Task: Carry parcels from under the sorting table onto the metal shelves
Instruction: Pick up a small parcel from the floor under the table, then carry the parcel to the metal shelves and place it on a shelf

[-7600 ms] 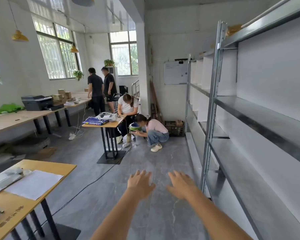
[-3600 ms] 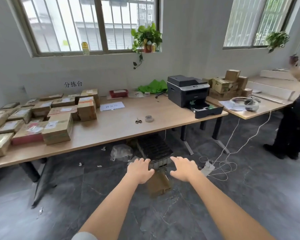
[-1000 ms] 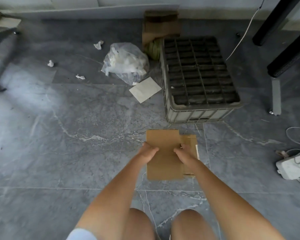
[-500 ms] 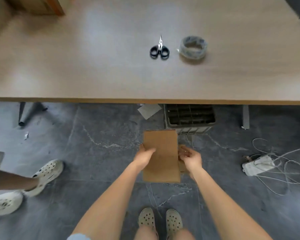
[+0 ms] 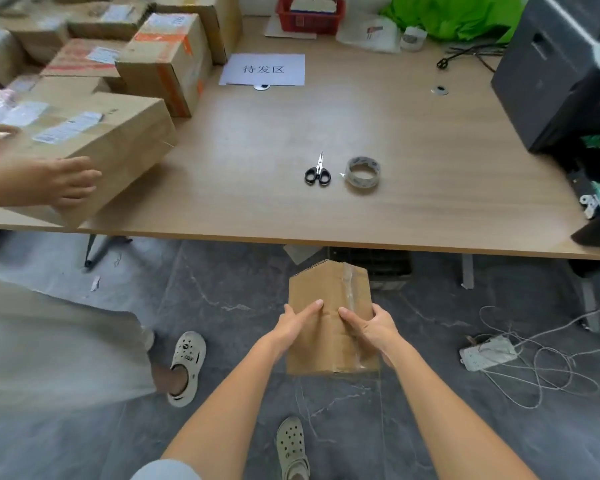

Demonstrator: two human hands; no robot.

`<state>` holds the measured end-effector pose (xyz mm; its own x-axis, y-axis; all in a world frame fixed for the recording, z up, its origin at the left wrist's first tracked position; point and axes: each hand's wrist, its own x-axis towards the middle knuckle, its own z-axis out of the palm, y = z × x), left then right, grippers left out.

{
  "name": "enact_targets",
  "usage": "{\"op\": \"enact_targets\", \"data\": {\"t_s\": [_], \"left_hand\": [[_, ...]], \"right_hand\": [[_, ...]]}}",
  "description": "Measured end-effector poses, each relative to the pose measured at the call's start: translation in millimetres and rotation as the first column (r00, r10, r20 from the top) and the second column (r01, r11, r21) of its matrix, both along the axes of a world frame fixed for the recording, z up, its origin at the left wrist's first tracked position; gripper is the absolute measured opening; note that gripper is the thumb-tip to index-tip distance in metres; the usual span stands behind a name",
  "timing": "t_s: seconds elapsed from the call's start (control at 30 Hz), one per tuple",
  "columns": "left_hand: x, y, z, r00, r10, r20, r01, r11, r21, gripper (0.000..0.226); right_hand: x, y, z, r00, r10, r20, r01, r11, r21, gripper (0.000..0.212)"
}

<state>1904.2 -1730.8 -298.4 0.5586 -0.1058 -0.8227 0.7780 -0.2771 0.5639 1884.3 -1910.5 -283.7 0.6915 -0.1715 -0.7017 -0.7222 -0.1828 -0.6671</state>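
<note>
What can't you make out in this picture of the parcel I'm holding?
Head view only:
- Parcel: underside and any label hidden by the box itself; left hand and right hand cover its middle.
- Crate: mostly hidden under the table.
- Box labels: print blurred, too small.
- Printer: cut off by the right edge.
- Metal shelves: out of frame.

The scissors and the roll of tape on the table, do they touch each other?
Apart. The head view shows a strip of bare table between the scissors and the roll of tape.
</note>
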Motion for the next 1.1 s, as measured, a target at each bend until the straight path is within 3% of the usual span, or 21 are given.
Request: {"op": "enact_targets", "data": {"t_s": [0.1,0.3,0.43,0.5,0.6,0.77,0.9,0.93,1.1], "left_hand": [[-15.9,-6.4,29.3,0.999,0.035,0.028,-0.033,0.997,-0.064,0.126],[-53.2,-14.2,64.6,0.982,0.183,0.04,-0.172,0.965,-0.197,0.095],[-82.4,-14.9,79.5,0.935,0.348,0.068,-0.308,0.891,-0.334,0.059],[-98.3,-11.6,84.8,0.91,0.397,0.12,-0.343,0.883,-0.32,0.06],[-124.5,2.6,92.1,0.846,0.494,0.198,-0.413,0.844,-0.342,0.062],[-171.2,39.7,106.3,0.699,0.675,0.236,-0.565,0.724,-0.395,0.053],[-211.9,74.1,117.6,0.615,0.751,0.243,-0.655,0.657,-0.374,0.08],[-223.4,84.5,116.8,0.592,0.765,0.254,-0.674,0.643,-0.364,0.084],[-286.6,125.6,126.4,0.435,0.849,0.3,-0.779,0.522,-0.348,0.095]], "right_hand": [[-11.7,-6.2,25.5,0.998,-0.006,0.064,0.005,1.0,0.002,0.068],[-33.4,-21.3,68.2,0.987,-0.056,0.15,0.031,0.985,0.168,0.034],[-44.2,-18.7,88.2,0.969,0.053,0.241,-0.086,0.988,0.128,0.028],[-50.1,-14.5,94.4,0.942,0.141,0.305,-0.176,0.98,0.09,0.023],[-56.9,-0.7,99.7,0.904,0.236,0.356,-0.266,0.963,0.038,0.036],[-71.5,45.4,104.0,0.85,0.403,0.338,-0.42,0.907,-0.026,0.084],[-89.7,95.4,106.1,0.81,0.527,0.258,-0.553,0.833,0.034,0.107],[-95.4,108.2,107.7,0.786,0.569,0.244,-0.592,0.806,0.028,0.104],[-134.3,164.3,122.1,0.671,0.675,0.306,-0.722,0.69,0.06,0.053]]}}
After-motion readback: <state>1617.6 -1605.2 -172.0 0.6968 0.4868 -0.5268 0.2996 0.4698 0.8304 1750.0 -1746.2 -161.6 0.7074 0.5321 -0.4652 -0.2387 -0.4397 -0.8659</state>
